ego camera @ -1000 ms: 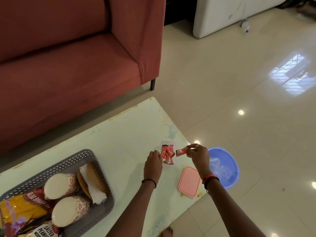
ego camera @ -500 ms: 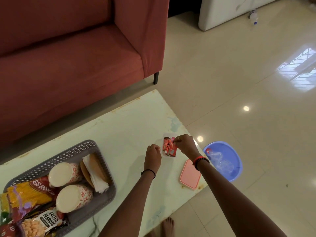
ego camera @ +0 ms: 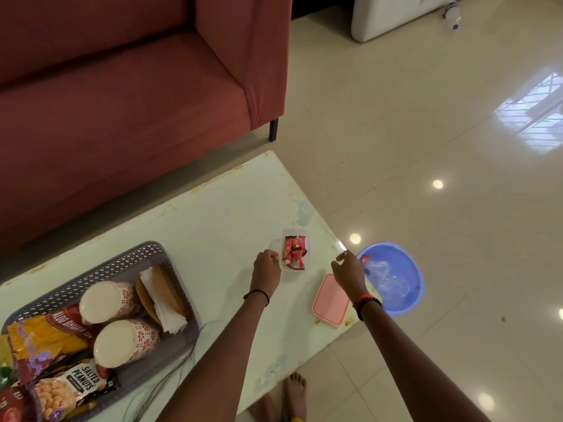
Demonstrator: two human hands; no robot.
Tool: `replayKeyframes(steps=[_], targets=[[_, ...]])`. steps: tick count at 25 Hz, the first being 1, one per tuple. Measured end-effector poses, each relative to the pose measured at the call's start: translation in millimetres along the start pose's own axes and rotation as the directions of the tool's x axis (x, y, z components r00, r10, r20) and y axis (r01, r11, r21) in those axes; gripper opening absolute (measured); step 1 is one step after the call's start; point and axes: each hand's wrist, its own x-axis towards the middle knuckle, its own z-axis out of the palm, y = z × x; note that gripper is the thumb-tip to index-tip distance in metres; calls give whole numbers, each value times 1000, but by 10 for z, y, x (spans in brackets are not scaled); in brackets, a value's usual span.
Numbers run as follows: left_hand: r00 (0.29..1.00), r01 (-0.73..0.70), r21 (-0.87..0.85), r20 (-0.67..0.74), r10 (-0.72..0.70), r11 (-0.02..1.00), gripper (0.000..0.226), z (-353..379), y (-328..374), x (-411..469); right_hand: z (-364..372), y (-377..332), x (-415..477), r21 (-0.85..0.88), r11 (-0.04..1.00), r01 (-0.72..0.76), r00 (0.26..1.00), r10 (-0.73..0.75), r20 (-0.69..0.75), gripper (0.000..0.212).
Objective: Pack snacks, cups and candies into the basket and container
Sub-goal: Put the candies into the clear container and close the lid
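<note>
A small clear container (ego camera: 307, 239) near the table's right end holds several red candies (ego camera: 293, 253). My left hand (ego camera: 267, 271) rests at its left edge with the fingers curled; whether it grips the rim is hidden. My right hand (ego camera: 348, 270) hovers to the right of the container, empty, fingers loosely apart, above the pink lid (ego camera: 330, 301) lying flat on the table. At the lower left a grey basket (ego camera: 122, 260) holds two patterned cups (ego camera: 122, 341), napkins, a yellow snack bag (ego camera: 45, 336) and a salted peanuts bag (ego camera: 65, 388).
The pale table (ego camera: 213, 226) ends just right of the lid. A blue basin (ego camera: 405, 269) with clear plastic sits on the tiled floor beside it. A red sofa (ego camera: 122, 86) stands behind the table. My bare feet (ego camera: 294, 394) show below the table's near edge.
My right hand carried a candy into the container, let it go and drew back to the right. The left hand stayed beside the container. The view shifted slightly.
</note>
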Motion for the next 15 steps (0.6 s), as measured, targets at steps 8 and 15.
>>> replayKeyframes(steps=[8,15], targets=[[999,39,-11,28,-39,999,26,67,-36,56,381,309,-217,-222,958,-184,982,188,-2,94],[999,40,-78,-20,-42,996,22,95,-14,22,395,325,-235,-290,933,-214,977,201,-75,84]])
